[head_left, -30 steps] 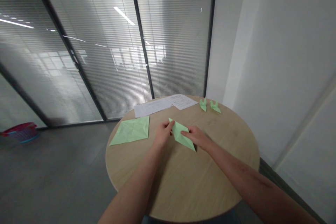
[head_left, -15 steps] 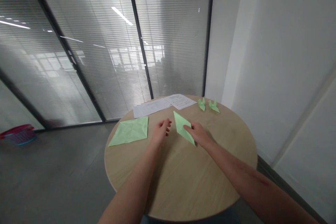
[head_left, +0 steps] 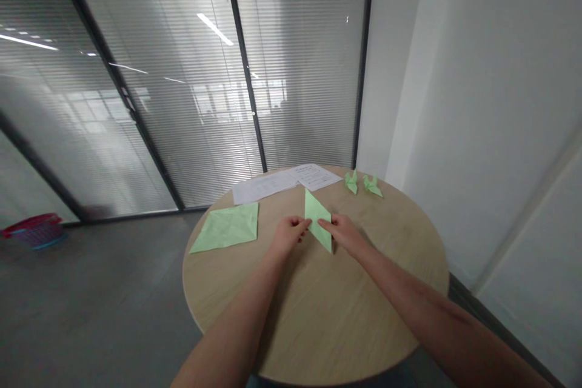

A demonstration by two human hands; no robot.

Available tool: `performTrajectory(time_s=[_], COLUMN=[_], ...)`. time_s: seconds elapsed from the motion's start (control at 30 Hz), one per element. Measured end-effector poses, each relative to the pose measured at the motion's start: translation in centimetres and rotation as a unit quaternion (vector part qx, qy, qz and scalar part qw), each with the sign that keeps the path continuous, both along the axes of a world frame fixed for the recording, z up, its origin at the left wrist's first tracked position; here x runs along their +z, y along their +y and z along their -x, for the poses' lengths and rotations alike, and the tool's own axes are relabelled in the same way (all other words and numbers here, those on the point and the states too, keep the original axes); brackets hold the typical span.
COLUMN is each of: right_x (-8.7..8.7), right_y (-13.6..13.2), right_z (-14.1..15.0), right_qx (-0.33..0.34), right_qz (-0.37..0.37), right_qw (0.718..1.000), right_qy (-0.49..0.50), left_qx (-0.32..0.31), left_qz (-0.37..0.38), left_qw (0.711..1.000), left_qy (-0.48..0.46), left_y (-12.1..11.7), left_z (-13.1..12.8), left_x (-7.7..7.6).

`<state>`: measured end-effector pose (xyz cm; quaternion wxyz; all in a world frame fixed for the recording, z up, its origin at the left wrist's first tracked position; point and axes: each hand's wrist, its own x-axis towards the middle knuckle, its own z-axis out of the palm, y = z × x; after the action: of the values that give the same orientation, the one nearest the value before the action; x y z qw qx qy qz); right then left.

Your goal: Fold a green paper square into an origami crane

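Note:
A folded piece of green paper point(head_left: 317, 212), diamond-like in outline, is held up over the table between both hands. My left hand point(head_left: 291, 233) pinches its left edge, thumb on the near face. On the opposite edge my right hand point(head_left: 344, 231) grips it, thumb across the front and fingers hidden behind. To the left lies a flat, creased sheet of green paper point(head_left: 230, 227), apart from my hands. Two small folded green paper figures point(head_left: 351, 182) stand toward the far right of the table.
The round wooden table point(head_left: 350, 321) stands before a glass partition with blinds point(head_left: 309, 73). White printed sheets point(head_left: 268, 186) lie along its far edge. A white wall point(head_left: 491, 103) rises on the right. A red and blue basket point(head_left: 35, 231) sits on the floor at left.
My left hand has moved right and taken hold of the folded green paper's left edge. The paper has turned slightly more upright in my right hand, which keeps its grip.

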<state>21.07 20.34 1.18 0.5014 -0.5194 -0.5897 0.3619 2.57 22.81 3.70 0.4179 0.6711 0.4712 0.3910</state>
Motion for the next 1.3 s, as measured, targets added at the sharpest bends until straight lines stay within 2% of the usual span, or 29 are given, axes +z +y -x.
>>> performTrajectory(time_s=[0.2,0.4,0.7,0.93,1.1,1.3], right_x=[-0.6,-0.3,0.2,-0.6,-0.9,0.0], right_y=[0.4,0.1,-0.3,0.1,0.2,-0.4], right_z=[-0.1,-0.2,0.3,0.4,0.7,1.1], right_qx=[0.01,0.005,0.027,0.067,0.066,0.036], right_qz=[0.01,0.018,0.04,0.06,0.047,0.006], right_qw=[0.999,0.997,0.989,0.975,0.983,0.989], right_qy=[0.037,0.071,0.14,0.202,0.167,0.145], left_qx=[0.001,0.018,0.002,-0.005,-0.022,-0.041], left_qz=[-0.013,-0.029,-0.032,-0.013,0.002,0.026], left_qw=[0.998,0.992,0.992,0.99,0.988,0.984], left_qy=[-0.055,-0.125,-0.124,-0.139,-0.155,-0.171], left_y=[-0.3,-0.8,-1.3,-1.7,-1.7,-1.2], left_z=[-0.2,-0.3,-0.3,-0.2,-0.3,-0.5], left_x=[0.2,0.9,1.2,1.7,1.6,1.1])
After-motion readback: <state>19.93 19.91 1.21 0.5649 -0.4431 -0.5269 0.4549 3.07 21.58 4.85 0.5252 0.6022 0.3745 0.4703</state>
